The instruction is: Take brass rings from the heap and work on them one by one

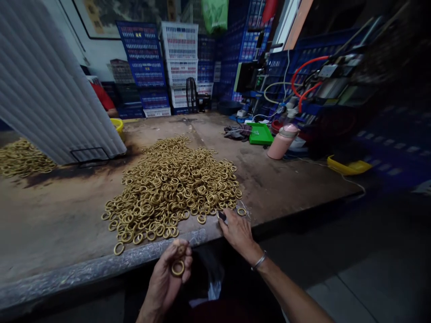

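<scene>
The left hand [165, 272] is holding one brass-coloured ring [178, 268] just off the near edge of the ring pile [175, 179]; its grip is closing on that ring between thumb and curled fingers. A further small piece is showing at the fingertips, too blurred to identify. The right hand [238, 231] is resting at the pile's near right corner, fingers bent down toward the bench [279, 188]. A small dark piece [222, 216] is showing by its thumb; whether that grip is pinching it or merely covering it cannot be told.

On progress, the handling is judged to be at an early stage by quantity: one ring is clearly in hand, while a great many are lying loose in the pile, several straying along its near edge. No separate finished lot is being distinguished, so the completed count cannot be established.

Left of the pile, a corrugated panel [63, 85] is standing upright, with a second heap of rings [25, 158] lying past it. A red sleeve [102, 95] is showing behind the panel. Right of the pile, a green tray [261, 134] and a pink bottle [281, 144] are standing; stacked crates [146, 54] are rising beyond it.
</scene>
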`<state>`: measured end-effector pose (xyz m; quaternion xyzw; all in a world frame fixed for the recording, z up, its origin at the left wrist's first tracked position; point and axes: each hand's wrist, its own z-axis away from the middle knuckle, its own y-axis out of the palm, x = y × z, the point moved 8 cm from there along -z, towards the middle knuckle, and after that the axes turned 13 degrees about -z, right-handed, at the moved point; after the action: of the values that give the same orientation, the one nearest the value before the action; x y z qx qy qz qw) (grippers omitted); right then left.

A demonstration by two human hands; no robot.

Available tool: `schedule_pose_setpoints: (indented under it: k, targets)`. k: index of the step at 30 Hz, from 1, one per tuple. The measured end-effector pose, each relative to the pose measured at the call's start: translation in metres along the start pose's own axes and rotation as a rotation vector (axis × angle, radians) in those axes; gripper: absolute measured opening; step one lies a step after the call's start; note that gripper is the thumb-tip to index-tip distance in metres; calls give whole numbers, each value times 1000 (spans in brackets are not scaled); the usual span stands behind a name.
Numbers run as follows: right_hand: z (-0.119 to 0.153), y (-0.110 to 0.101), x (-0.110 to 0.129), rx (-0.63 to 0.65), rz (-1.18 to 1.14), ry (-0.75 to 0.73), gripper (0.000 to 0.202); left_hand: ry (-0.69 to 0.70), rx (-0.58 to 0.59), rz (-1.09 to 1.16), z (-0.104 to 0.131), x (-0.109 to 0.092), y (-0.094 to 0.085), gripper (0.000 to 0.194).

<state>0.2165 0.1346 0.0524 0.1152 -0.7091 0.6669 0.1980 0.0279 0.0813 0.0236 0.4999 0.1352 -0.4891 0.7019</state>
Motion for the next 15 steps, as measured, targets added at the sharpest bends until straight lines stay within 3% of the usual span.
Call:
schedule_pose_setpoints:
  k: [8, 15]
  targets:
    - [3, 11, 9, -22, 125, -75, 15, 37, 9, -3, -9, 3, 1, 22]
    - [3, 14, 12, 2, 142, -119, 19, -28, 47, 9, -10, 8, 2, 22]
